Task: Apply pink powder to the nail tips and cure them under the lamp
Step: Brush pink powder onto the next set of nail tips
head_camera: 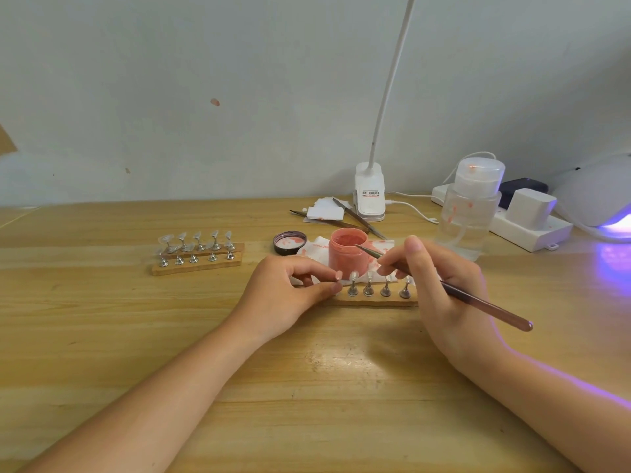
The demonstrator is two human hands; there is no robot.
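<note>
Your right hand (440,285) pinches brush (454,292), tip over jar (348,251), just far-left. Your left hand (290,295) pinches tip (338,276) at left end of rack (375,300). Lamp (601,199) far right.

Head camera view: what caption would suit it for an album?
Right hand dips a brush toward the open pink powder jar; left hand pinches a nail tip.

Your right hand (440,285) grips a thin brush (454,292), its tip over the open pink powder jar (348,252). Your left hand (290,291) pinches a pink nail tip (338,275) at the near strip's (375,300) nine o'clock end. The jar's lid (289,243) lies at the jar's nine o'clock; the glowing lamp (601,199) sits at three o'clock on the tabletop (102,319).
</note>
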